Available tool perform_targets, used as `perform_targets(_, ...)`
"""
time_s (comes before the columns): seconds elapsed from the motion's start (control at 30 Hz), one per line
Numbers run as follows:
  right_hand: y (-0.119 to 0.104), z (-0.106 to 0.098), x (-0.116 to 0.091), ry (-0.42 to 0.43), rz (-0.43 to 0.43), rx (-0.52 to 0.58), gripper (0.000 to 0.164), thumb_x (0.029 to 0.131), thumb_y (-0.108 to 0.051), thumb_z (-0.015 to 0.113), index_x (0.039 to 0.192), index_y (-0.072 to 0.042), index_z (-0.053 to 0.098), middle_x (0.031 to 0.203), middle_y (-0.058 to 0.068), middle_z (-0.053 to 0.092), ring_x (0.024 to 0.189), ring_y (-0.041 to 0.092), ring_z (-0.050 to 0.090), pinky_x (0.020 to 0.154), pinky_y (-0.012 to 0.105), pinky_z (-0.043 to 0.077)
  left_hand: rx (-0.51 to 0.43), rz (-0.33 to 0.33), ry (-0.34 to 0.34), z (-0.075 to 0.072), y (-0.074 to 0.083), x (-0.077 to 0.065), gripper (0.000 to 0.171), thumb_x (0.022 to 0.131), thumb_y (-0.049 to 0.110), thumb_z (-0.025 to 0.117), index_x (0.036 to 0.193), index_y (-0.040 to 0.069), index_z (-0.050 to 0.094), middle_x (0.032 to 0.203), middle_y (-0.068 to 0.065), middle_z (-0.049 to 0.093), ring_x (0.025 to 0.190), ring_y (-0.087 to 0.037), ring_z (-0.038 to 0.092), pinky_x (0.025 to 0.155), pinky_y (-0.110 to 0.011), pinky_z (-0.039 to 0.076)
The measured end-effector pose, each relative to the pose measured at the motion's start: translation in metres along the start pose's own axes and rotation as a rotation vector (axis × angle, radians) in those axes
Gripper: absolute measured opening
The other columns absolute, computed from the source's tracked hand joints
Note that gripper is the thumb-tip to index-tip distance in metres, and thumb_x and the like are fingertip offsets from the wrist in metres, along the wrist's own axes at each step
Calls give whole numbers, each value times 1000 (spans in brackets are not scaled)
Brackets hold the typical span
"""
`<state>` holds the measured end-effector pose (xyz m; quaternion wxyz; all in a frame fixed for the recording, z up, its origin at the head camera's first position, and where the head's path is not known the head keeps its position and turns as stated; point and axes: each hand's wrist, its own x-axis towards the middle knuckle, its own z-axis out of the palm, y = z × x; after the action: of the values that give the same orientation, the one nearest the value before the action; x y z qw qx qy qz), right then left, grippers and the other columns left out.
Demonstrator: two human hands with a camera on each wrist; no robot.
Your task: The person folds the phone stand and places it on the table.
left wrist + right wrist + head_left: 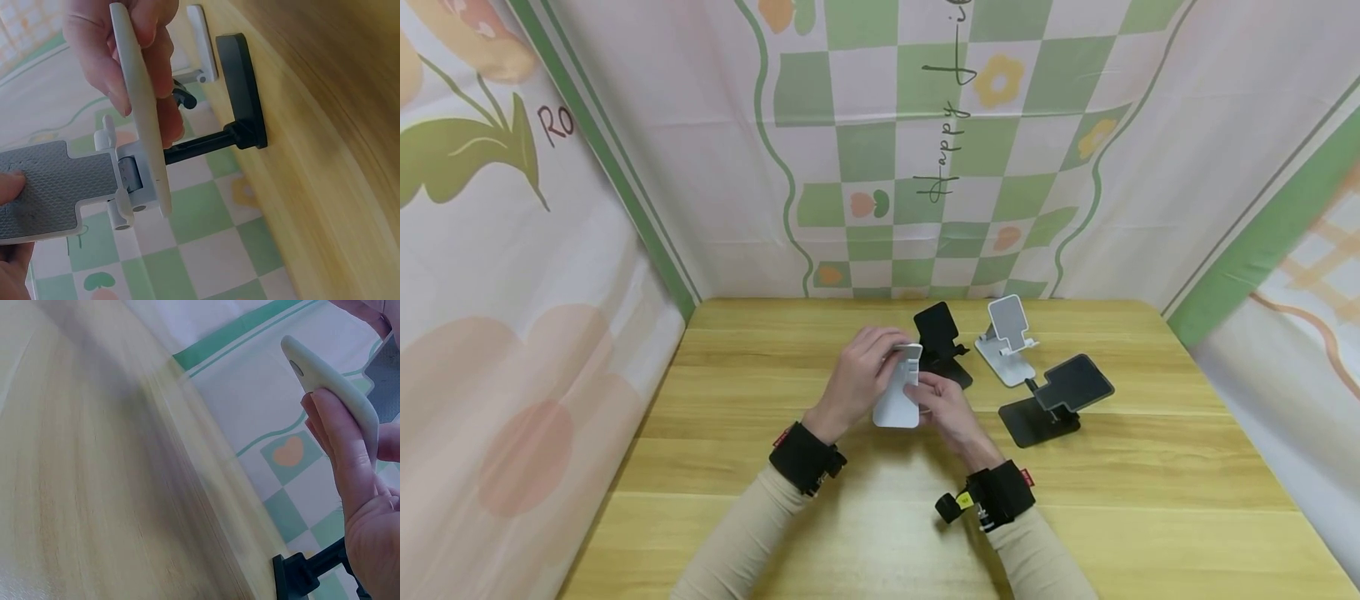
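Observation:
A white folding phone stand (895, 408) is held up over the table by both hands. My left hand (857, 375) pinches its cradle plate, with the thumb on the textured grey pad (50, 194) in the left wrist view. My right hand (951, 410) grips the stand's flat base (140, 94), fingers on one face and thumb on the other. Cradle and base stand at a steep angle to each other, joined at a hinge (130, 174). In the right wrist view the base (334, 378) is seen edge-on, and much of the cradle lies out of frame.
Just behind the hands stands a black phone stand (937, 332), partly covered. Another white stand (1004, 363) with a grey pad is to its right. A second black stand (1075, 385) sits nearer, to the right. Printed curtains (730, 242) enclose the wooden table (1150, 500).

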<state>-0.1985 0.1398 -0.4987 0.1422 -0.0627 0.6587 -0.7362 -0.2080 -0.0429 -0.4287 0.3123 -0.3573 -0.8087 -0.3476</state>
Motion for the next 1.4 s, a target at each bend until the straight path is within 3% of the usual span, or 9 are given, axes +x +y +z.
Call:
perform_targets(0.63, 0, 0, 1, 4, -13, 12, 45, 104, -8, 55, 140, 18, 47, 130, 36, 63, 90, 14, 75, 73, 30, 63, -1, 0, -7, 5, 4, -10, 20, 92, -5, 72, 110, 1, 72, 114, -10, 73, 108, -24, 67, 100, -30, 55)
perform_targets(1.13, -1, -1, 0, 17, -2, 12, 45, 104, -8, 56, 141, 16, 47, 132, 34, 63, 91, 14, 75, 74, 30, 63, 16, 20, 13, 9, 7, -18, 23, 86, -9, 76, 106, 3, 72, 113, -10, 72, 107, -24, 66, 100, -28, 55)
perform_targets(1.4, 1, -1, 0, 20, 7, 30, 45, 104, -7, 56, 141, 17, 47, 129, 30, 66, 89, 12, 75, 71, 27, 63, 27, 22, 7, 9, 8, -24, 18, 89, -6, 74, 104, 3, 71, 113, -11, 72, 109, -25, 66, 102, -30, 55)
